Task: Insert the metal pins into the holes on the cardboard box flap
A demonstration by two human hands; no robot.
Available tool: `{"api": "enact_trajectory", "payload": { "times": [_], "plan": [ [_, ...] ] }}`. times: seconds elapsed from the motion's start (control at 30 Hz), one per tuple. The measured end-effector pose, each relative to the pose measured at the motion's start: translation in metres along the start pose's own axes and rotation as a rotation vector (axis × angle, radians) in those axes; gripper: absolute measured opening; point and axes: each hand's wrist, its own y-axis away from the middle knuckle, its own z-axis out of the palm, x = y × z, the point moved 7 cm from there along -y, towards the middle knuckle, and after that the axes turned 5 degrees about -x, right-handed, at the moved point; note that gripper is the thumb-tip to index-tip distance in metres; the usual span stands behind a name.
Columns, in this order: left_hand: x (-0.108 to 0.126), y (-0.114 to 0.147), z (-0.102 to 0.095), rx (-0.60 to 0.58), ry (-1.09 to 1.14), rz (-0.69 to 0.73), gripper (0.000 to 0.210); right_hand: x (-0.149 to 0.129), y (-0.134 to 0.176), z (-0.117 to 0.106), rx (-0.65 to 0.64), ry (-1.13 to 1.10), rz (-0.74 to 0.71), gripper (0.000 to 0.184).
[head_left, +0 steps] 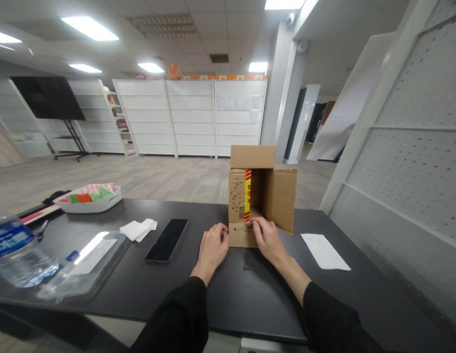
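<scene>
An open cardboard box [238,196] lies on its side on the dark table, its opening facing me and its flaps spread. Small dark marks, holes or metal heads, dot its left part and the lower flap [242,239]. At the box's lower left edge rests my left hand [213,245], fingers curled; whatever they may hold is hidden. My right hand [268,238] is closed in a pinch at the lower flap's upper edge, and I cannot make out what is in it. Between my hands lie several thin metal nails or screws [247,260], side by side.
Left on the table [228,299] are a black phone [167,240], white tissue [137,229], a clear plastic case [90,264], a water bottle [20,252] and a white basket [90,205]. A white paper [325,251] lies right, near a perforated panel [404,166].
</scene>
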Motion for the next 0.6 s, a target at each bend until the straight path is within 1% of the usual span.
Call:
{"api": "enact_trajectory", "payload": {
  "times": [0.33,0.6],
  "plan": [
    [-0.001,0.0,0.001,0.014,0.005,0.004,0.014,-0.007,0.002,0.002,0.005,0.069,-0.081,0.027],
    [-0.001,0.0,0.001,0.011,0.004,0.0,0.014,-0.016,0.003,0.003,-0.034,0.145,-0.148,0.025]
  ]
}}
